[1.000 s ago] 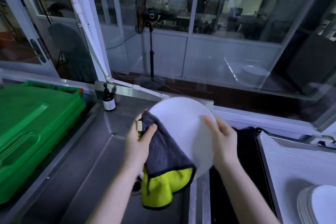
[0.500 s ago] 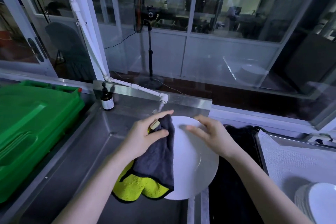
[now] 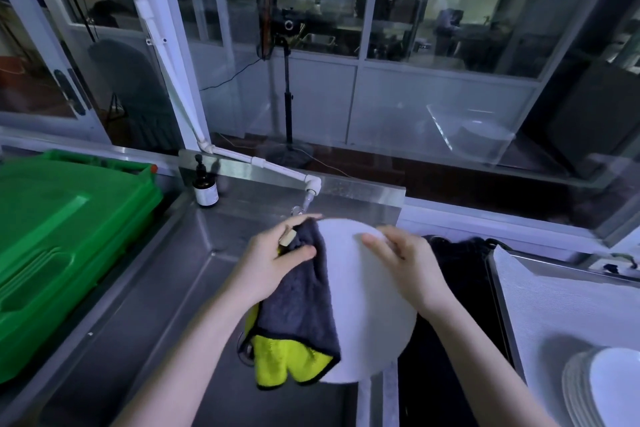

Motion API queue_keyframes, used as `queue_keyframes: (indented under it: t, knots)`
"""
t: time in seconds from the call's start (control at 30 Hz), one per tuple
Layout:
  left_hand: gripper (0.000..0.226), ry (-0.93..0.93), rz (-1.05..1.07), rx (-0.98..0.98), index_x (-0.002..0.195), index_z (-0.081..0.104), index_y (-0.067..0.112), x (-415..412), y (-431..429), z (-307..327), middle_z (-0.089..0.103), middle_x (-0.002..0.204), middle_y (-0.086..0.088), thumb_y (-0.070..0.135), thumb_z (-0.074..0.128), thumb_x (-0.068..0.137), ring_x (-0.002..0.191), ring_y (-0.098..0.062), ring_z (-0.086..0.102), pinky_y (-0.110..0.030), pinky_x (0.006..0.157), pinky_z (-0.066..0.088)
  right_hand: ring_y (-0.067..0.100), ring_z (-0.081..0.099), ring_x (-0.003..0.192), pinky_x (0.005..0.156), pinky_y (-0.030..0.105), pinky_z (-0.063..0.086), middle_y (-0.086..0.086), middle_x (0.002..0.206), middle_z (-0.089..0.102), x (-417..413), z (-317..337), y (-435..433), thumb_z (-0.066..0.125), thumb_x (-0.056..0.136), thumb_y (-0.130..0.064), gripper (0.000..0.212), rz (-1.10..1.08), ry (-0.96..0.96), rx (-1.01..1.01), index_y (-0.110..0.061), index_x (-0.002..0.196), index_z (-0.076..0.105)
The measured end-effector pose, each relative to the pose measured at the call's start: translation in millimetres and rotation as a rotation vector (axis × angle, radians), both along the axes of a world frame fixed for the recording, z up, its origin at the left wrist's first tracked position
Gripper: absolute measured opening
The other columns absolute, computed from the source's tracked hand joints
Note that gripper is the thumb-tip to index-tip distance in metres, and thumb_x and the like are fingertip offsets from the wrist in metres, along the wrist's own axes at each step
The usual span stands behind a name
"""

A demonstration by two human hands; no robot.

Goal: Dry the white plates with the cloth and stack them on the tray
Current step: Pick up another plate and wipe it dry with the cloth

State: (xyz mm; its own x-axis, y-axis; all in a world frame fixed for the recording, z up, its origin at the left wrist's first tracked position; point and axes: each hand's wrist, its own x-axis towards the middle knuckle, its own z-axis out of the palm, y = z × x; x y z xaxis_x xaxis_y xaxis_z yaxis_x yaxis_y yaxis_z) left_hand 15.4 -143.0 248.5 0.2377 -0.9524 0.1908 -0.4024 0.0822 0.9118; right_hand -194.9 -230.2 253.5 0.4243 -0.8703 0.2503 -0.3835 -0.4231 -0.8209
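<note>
A round white plate (image 3: pixel 363 315) is held flat over the steel sink (image 3: pixel 166 305). My left hand (image 3: pixel 273 263) grips a grey and yellow cloth (image 3: pixel 298 315) draped over the plate's left edge, thumb on top of the cloth. My right hand (image 3: pixel 405 263) holds the plate's far right rim, fingers spread over its top face. A stack of white plates (image 3: pixel 602 388) stands at the lower right on a tray (image 3: pixel 540 302) lined with white matting.
A green plastic crate (image 3: pixel 62 236) sits left of the sink. A small dark pump bottle (image 3: pixel 205 184) stands at the sink's back edge beside a white pipe tap (image 3: pixel 308 187). A dark basin (image 3: pixel 457 305) lies between sink and tray. Glass windows rise behind the counter.
The plate has tipped from upright to nearly flat and come lower. My left hand moved with the cloth to the plate's far left rim; the cloth now hangs lower.
</note>
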Motion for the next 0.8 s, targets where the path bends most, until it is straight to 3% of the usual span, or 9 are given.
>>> queue_keyframes:
  t: [0.1,0.2,0.27,0.37,0.43,0.5,0.6,0.7,0.8]
  knots:
    - [0.054,-0.063,-0.023,-0.003,0.119,0.061,0.055,1,-2,2,0.068,0.090,0.006,0.013,0.073,0.086,0.089,-0.002,0.059,-0.019,0.092,0.043,0.004,0.038,0.065,0.060,0.024,0.033,0.011,0.070,0.055,3,2,0,0.063,0.092,-0.041,0.040,0.040,0.031,-0.019,-0.004,0.080,0.065]
    - [0.048,0.180,0.119,-0.097,0.122,0.063,0.044,-2,4,-8,0.069,0.117,0.014,0.009,0.068,0.090,0.114,-0.003,0.060,-0.030,0.108,0.042,-0.001,0.048,0.066,0.063,0.019,0.038,-0.012,0.067,0.062,0,-6,5,0.064,0.096,-0.028,0.021,-0.142,-0.236,0.112,-0.016,0.082,0.073]
    - [0.044,0.325,0.253,-0.084,0.123,0.062,0.042,-5,9,-17,0.068,0.121,0.015,0.012,0.067,0.092,0.119,-0.005,0.060,-0.037,0.108,0.043,0.005,0.049,0.067,0.063,0.027,0.039,-0.009,0.069,0.061,3,-14,10,0.062,0.098,-0.027,0.024,-0.242,-0.358,0.224,-0.010,0.083,0.071]
    - [0.043,0.349,0.276,0.015,0.126,0.061,0.039,-4,14,-23,0.070,0.117,0.013,0.015,0.068,0.091,0.115,-0.005,0.062,-0.041,0.108,0.045,0.008,0.040,0.065,0.061,0.032,0.032,-0.001,0.067,0.047,1,-22,12,0.059,0.099,-0.031,0.037,-0.198,-0.229,0.165,0.002,0.082,0.060]
    - [0.045,0.239,0.180,0.047,0.126,0.062,0.033,-2,16,-18,0.072,0.111,0.010,0.010,0.070,0.088,0.108,0.000,0.063,-0.030,0.106,0.045,0.007,0.036,0.063,0.059,0.031,0.031,-0.004,0.065,0.041,-2,-17,9,0.061,0.097,-0.033,0.040,-0.085,-0.096,0.074,0.002,0.078,0.057]
    - [0.047,0.045,0.038,0.056,0.122,0.064,0.033,-6,16,-8,0.074,0.101,0.004,0.005,0.072,0.085,0.095,0.005,0.062,-0.011,0.093,0.045,0.004,0.034,0.061,0.057,0.026,0.031,-0.008,0.063,0.040,0,-9,7,0.063,0.094,-0.038,0.039,0.073,0.039,0.021,-0.003,0.077,0.061]
    - [0.049,0.000,-0.048,0.003,0.120,0.064,0.034,-10,11,-1,0.072,0.110,0.018,0.001,0.071,0.085,0.104,0.008,0.061,-0.008,0.092,0.041,0.001,0.037,0.060,0.057,0.020,0.033,-0.010,0.063,0.046,3,5,6,0.064,0.090,-0.042,0.030,0.160,0.068,0.002,-0.015,0.079,0.070]
    - [0.041,0.231,0.218,-0.076,0.118,0.064,0.035,-14,10,-7,0.072,0.107,0.017,0.006,0.069,0.088,0.105,0.003,0.063,-0.014,0.094,0.046,0.002,0.041,0.065,0.060,0.021,0.035,-0.013,0.065,0.051,2,10,3,0.065,0.092,-0.036,0.027,-0.059,-0.138,0.031,-0.015,0.077,0.071]
    - [0.038,0.582,0.469,-0.101,0.124,0.060,0.034,-28,6,-23,0.070,0.116,0.010,0.018,0.069,0.090,0.113,-0.011,0.064,-0.040,0.103,0.048,0.004,0.047,0.069,0.066,0.027,0.040,-0.014,0.065,0.057,24,-4,17,0.063,0.096,-0.028,0.026,-0.471,-0.600,0.265,-0.015,0.075,0.069]
